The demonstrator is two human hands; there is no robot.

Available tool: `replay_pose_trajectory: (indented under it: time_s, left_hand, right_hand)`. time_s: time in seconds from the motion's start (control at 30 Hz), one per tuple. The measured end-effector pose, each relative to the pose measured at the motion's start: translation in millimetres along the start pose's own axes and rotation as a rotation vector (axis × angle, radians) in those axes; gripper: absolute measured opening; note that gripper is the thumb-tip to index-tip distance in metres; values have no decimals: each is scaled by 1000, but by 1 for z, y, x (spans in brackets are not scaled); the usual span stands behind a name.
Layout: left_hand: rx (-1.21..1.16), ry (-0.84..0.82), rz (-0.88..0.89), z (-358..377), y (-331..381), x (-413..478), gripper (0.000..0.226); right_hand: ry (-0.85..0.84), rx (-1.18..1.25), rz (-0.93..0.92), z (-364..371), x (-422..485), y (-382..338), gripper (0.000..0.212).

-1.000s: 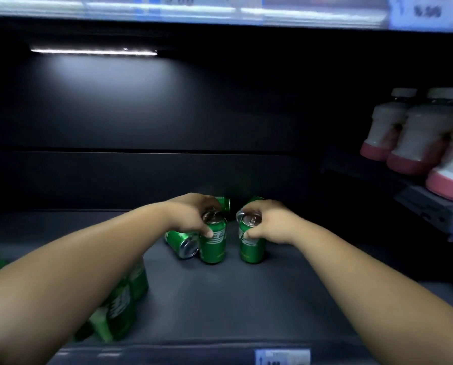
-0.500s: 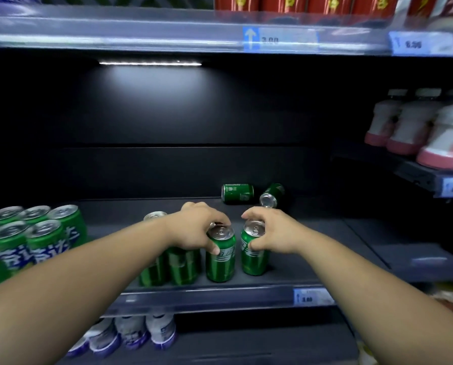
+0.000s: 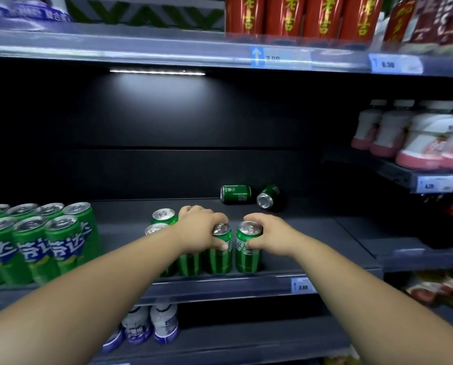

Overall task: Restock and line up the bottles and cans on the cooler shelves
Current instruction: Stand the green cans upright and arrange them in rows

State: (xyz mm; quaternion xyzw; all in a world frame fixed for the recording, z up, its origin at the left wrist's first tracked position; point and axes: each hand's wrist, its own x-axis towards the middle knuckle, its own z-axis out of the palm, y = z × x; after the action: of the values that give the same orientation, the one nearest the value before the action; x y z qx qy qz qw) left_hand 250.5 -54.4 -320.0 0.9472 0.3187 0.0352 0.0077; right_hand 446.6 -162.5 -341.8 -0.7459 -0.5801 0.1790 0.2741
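Observation:
My left hand (image 3: 201, 229) grips the top of an upright green can (image 3: 219, 255) at the front of the dark cooler shelf (image 3: 312, 233). My right hand (image 3: 270, 233) holds a second upright green can (image 3: 247, 252) just right of it; the two cans stand side by side. More green cans (image 3: 163, 216) stand upright to the left, partly hidden by my left forearm. Two green cans lie on their sides at the back of the shelf, one (image 3: 235, 193) crosswise and one (image 3: 268, 196) with its end facing me.
A block of lighter green cans (image 3: 36, 241) fills the shelf's left end. Red cans (image 3: 286, 14) stand on the shelf above. White and pink bottles (image 3: 417, 135) sit on a right shelf. White bottles (image 3: 151, 322) stand below. A price tag (image 3: 302, 285) marks the front rail.
Both hands have drawn their two cans from deep on the shelf to its front edge. The view has pulled back and up, revealing the neighbouring shelves.

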Motion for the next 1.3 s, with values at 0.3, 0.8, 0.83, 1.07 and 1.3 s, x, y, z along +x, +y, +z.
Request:
replay_pose_trajectory:
  time_s: [0.3, 0.8, 0.83, 1.07, 1.3]
  left_hand:
    - [-53, -87, 56, -11, -11, 2, 85]
    - [-188, -16, -21, 13, -24, -3, 65]
    - [-192, -17, -20, 13, -24, -3, 65]
    - [-200, -59, -22, 13, -25, -2, 67]
    - [-228, -114, -51, -2, -14, -10, 63]
  right_hand:
    - [-45, 27, -15, 0, 0, -6, 74]
    - [-200, 54, -38, -11, 17, -8, 55]
    - [-209, 79, -41, -11, 17, -7, 53]
    - [-225, 188, -53, -7, 12, 0, 53]
    - [-213, 288, -54, 0, 7, -2, 40]
